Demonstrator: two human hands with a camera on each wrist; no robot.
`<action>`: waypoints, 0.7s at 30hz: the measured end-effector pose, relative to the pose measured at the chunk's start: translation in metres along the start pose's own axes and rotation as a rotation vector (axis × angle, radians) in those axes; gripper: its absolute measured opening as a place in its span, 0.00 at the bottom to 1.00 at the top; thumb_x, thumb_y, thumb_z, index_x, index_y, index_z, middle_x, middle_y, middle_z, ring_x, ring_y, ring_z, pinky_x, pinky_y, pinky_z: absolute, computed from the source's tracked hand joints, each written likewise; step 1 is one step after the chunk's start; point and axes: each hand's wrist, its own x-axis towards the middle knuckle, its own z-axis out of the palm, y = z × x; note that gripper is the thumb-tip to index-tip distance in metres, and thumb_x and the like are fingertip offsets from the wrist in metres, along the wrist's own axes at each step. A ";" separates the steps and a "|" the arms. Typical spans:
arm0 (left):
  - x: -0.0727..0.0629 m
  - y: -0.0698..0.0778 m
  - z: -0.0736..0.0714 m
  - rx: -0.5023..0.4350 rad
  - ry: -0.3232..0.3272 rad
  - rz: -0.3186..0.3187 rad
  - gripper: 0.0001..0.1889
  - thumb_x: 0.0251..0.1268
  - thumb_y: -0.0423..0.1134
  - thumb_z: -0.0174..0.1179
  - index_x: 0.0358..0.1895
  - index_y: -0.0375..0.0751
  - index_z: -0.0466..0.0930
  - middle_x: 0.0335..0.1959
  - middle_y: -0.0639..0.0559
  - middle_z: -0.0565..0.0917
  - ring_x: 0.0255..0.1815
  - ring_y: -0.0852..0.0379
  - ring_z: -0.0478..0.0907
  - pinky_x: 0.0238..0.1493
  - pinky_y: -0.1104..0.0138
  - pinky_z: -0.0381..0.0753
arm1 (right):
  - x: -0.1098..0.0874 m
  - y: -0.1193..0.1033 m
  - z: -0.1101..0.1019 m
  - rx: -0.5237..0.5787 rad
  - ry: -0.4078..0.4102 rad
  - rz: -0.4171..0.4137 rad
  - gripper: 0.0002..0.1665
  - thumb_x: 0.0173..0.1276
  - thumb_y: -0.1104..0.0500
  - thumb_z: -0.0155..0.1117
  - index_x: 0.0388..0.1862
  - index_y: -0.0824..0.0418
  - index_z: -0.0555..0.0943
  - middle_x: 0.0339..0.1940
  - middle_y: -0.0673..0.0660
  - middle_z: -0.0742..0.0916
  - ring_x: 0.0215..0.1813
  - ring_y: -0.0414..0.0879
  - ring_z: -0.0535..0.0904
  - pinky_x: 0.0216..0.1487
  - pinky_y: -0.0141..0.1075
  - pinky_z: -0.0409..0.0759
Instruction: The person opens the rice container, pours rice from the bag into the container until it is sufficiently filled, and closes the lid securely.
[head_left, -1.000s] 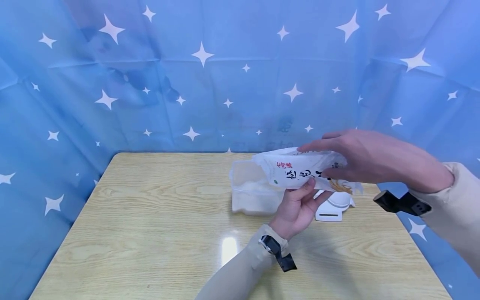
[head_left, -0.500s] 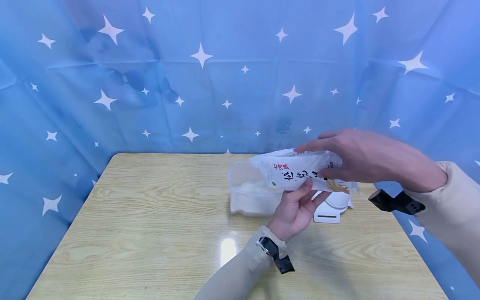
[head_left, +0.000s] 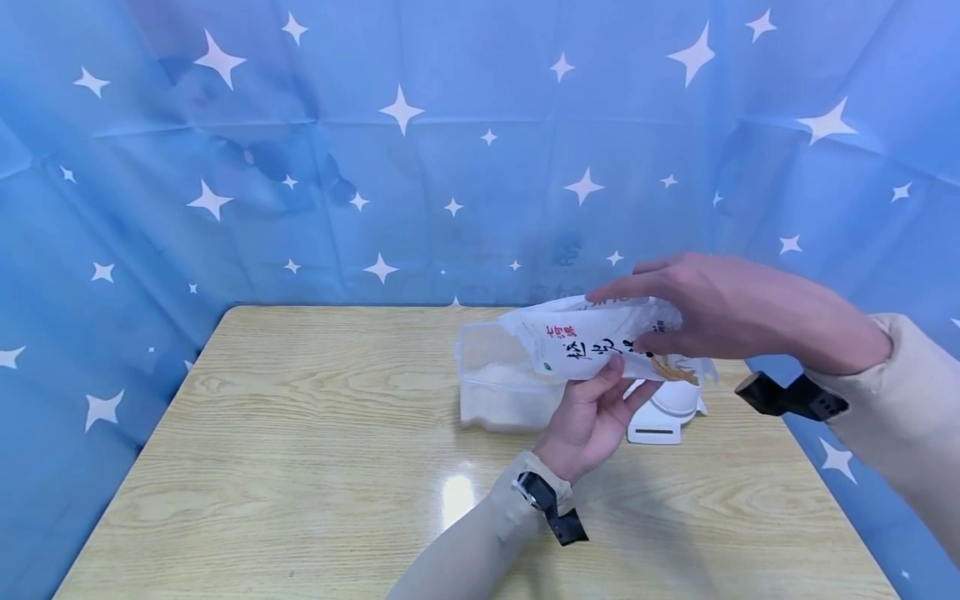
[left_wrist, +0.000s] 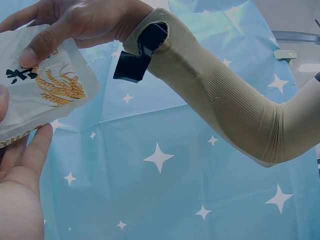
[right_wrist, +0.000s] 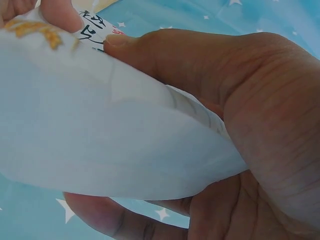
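A white rice bag (head_left: 592, 329) with dark and red lettering and printed golden ears of grain lies tilted in the air, its open end over a clear plastic container (head_left: 501, 407). My left hand (head_left: 588, 421) holds it from below, thumb on its front. From the right, my right hand (head_left: 750, 312) grips the upper side, with the thumb on the printed face. In the right wrist view, fingers and thumb span the bag's bottom end (right_wrist: 105, 145). White rice (head_left: 506, 375) lies heaped inside the container. The bag hides the container's right part.
A white plastic piece with a slotted tab (head_left: 656, 433) and a round part lies behind the left hand, partly covered by bag and hand. Wooden table (head_left: 300, 450) spreads left and in front. A blue star-patterned curtain (head_left: 337, 167) hangs along the table's back edge.
Both hands keep their hold on the bag and barely shift. Everything slides slightly left in the head view.
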 end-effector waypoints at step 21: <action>0.002 0.000 0.001 0.005 0.034 0.021 0.20 0.83 0.35 0.46 0.70 0.56 0.69 0.66 0.59 0.76 0.68 0.59 0.76 0.75 0.59 0.74 | -0.007 0.000 0.004 0.088 0.063 0.071 0.39 0.65 0.53 0.76 0.73 0.36 0.73 0.66 0.50 0.84 0.41 0.37 0.82 0.41 0.36 0.79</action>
